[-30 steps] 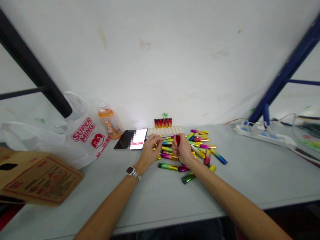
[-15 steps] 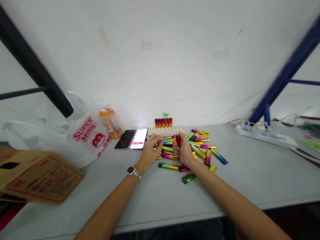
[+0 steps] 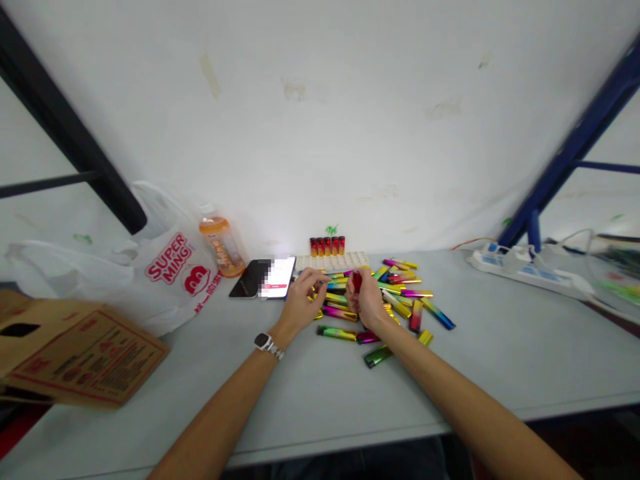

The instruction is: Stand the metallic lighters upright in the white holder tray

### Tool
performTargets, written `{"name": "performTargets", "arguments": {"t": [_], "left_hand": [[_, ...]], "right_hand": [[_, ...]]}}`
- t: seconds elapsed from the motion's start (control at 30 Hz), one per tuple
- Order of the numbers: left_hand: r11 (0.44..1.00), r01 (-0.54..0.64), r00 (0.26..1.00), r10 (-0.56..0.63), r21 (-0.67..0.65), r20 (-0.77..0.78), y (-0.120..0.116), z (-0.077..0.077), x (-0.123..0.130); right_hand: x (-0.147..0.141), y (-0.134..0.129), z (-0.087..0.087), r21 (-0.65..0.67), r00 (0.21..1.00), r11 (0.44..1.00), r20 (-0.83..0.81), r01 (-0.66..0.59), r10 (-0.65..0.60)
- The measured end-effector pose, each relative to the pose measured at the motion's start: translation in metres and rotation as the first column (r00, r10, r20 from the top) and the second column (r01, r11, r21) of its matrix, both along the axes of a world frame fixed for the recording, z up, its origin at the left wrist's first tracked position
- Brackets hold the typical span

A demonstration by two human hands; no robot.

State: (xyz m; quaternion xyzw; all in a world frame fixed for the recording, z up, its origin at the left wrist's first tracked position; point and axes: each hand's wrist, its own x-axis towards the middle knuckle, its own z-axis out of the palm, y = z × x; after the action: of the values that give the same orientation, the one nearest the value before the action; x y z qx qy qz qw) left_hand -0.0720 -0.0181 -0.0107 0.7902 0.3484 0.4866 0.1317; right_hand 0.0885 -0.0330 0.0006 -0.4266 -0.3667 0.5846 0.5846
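Observation:
My right hand (image 3: 369,299) is closed around a red lighter (image 3: 357,281), and its fingers cover most of it. To its left, my left hand (image 3: 303,297) hovers low over the pile with fingers bent and apart from the thumb; I see nothing held in it. Many shiny metallic lighters (image 3: 340,313) in yellow, green, pink and blue lie scattered under and between the hands. Behind them, several red-and-yellow lighters (image 3: 327,247) stand upright in a row at a white tray with rows of small cells (image 3: 353,260).
Left of the hands lie a tablet (image 3: 250,279) and a lit screen. Farther left are an orange drink bottle (image 3: 223,247), a white plastic bag (image 3: 170,280) and a cardboard box (image 3: 90,353). A white power strip (image 3: 533,273) with cables lies at the right, by a blue post (image 3: 575,140).
The right hand has turned slightly with the red lighter still in its grip. The left hand and the scattered lighters look almost the same.

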Motion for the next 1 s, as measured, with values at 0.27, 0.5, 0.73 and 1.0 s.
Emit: {"name": "performTargets", "arguments": {"t": [0.27,0.5,0.73,1.0], "left_hand": [[1.000,0.002,1.000,-0.002,0.006,0.003,0.000,0.000,-0.001],[1.000,0.005,1.000,-0.005,-0.003,-0.002,0.000,0.000,-0.001],[0.999,0.051,0.999,-0.051,-0.003,-0.015,-0.001,0.002,0.001],[0.999,0.033,0.999,-0.033,-0.023,0.002,0.001,-0.001,-0.002]], "right_hand": [[0.004,0.002,0.002,0.072,0.991,0.991,-0.064,-0.115,0.120],[0.018,0.013,0.003,0.242,0.989,0.970,0.145,-0.035,-0.001],[0.053,0.052,0.002,0.497,0.765,0.867,0.569,-0.027,-0.302],[0.074,0.117,0.016,0.483,0.550,0.865,0.763,-0.134,-0.341]]}}
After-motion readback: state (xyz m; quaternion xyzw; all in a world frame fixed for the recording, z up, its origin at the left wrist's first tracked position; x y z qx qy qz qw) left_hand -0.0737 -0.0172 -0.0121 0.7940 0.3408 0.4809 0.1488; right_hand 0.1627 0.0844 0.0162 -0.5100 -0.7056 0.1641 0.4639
